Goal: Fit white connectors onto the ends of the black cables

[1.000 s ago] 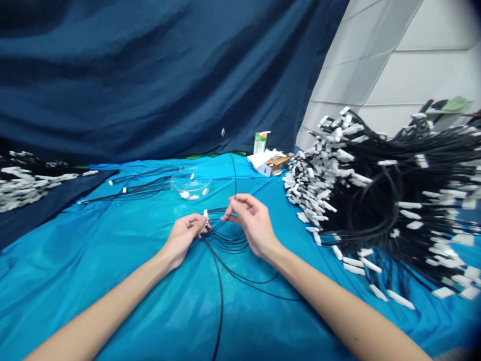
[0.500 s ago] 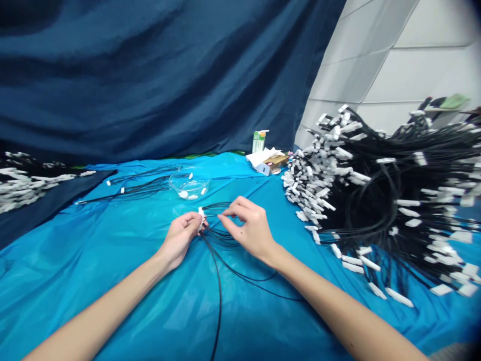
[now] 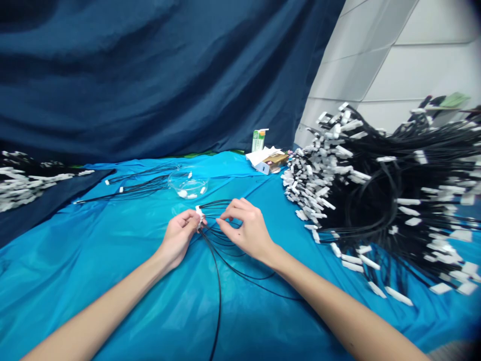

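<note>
We have two hands over one blue cloth (image 3: 124, 311). Our left hand (image 3: 178, 236) has its thumb and fingers clamped on one white plug (image 3: 199, 212), in the middle, above the cloth. Our right hand (image 3: 246, 228) is just beside it, thumb and finger pinched together on one thin black wire (image 3: 210, 216). More black wires (image 3: 216, 202) come out of the plug, too many for us to count.

We see one clear bowl (image 3: 207, 183) behind the left hand. At least three white bits (image 3: 182, 193) lie in it. Farther back are one drink carton (image 3: 258, 141) and one small open box (image 3: 276, 163), with white paper on it. We see two big heaps of wires with white ends, one right (image 3: 361, 190), one left (image 3: 35, 179).
</note>
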{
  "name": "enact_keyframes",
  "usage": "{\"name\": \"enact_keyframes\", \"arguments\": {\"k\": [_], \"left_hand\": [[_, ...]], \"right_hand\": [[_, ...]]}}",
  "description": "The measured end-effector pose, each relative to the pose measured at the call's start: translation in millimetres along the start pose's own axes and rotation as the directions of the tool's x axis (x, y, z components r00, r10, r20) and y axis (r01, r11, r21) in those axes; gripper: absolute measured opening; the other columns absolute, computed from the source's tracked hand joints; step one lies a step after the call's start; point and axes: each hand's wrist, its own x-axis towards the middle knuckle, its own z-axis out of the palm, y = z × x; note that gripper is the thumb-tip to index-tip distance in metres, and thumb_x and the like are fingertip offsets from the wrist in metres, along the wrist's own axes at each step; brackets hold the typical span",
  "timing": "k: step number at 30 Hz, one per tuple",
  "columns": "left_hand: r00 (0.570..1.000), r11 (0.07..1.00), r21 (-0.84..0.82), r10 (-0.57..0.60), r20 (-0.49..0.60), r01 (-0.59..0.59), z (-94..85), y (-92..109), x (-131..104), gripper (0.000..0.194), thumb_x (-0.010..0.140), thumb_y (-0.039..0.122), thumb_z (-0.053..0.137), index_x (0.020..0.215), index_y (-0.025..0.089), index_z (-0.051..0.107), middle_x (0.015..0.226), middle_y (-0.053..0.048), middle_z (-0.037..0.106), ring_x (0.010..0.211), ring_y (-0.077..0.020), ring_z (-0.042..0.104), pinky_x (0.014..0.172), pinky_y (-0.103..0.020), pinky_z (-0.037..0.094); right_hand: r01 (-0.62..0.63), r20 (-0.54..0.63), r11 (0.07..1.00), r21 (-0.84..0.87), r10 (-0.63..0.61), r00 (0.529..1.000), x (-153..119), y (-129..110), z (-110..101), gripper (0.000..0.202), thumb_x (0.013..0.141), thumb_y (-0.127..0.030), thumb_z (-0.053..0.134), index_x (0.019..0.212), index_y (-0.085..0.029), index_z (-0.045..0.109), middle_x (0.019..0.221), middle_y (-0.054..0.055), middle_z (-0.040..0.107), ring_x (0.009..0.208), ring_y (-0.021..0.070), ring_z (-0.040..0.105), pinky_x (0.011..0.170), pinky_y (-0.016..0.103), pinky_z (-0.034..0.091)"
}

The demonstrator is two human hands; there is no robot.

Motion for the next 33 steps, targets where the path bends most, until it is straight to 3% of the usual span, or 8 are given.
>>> {"name": "enact_keyframes", "arguments": {"k": [20, 28, 33], "left_hand": [[0.997, 0.984, 0.158, 0.079, 0.024, -0.082, -4.2, -5.1, 3.3, 0.043, 0.069, 0.047, 0.058, 0.077, 0.006, 0.049, 0.075, -0.007, 0.052, 0.067, -0.0064, 0.048, 0.064, -0.014, 0.038], [0.996, 0.978, 0.193, 0.067, 0.060, -0.078, -1.6, -2.5, -1.3, 0.043, 0.068, 0.046, 0.058, 0.075, 0.005, 0.050, 0.074, -0.007, 0.053, 0.068, -0.0074, 0.050, 0.064, -0.014, 0.039], [0.995, 0.980, 0.182, 0.071, 0.063, -0.082, -2.6, -4.0, -2.1, 0.042, 0.068, 0.046, 0.059, 0.075, 0.006, 0.050, 0.074, -0.007, 0.053, 0.068, -0.0076, 0.050, 0.065, -0.014, 0.040]], "right_hand": [[-0.083, 0.079, 0.994, 0.071, 0.077, 0.994, 2.2, -5.8, -4.6, 0.010, 0.073, -0.019, 0.056, 0.065, -0.015, 0.060, 0.068, -0.002, 0.053, 0.066, 0.0084, 0.047, 0.079, 0.027, 0.031], [-0.022, 0.096, 0.998, 0.060, 0.017, 0.995, -2.3, -2.9, 1.6, 0.012, 0.076, -0.022, 0.053, 0.070, -0.017, 0.063, 0.072, -0.001, 0.056, 0.067, 0.0095, 0.045, 0.070, 0.026, 0.031], [-0.001, 0.088, 0.998, 0.065, -0.005, 0.996, -2.9, -3.5, 3.3, 0.012, 0.076, -0.021, 0.053, 0.069, -0.016, 0.062, 0.071, -0.001, 0.055, 0.065, 0.0087, 0.045, 0.073, 0.026, 0.031]]}}
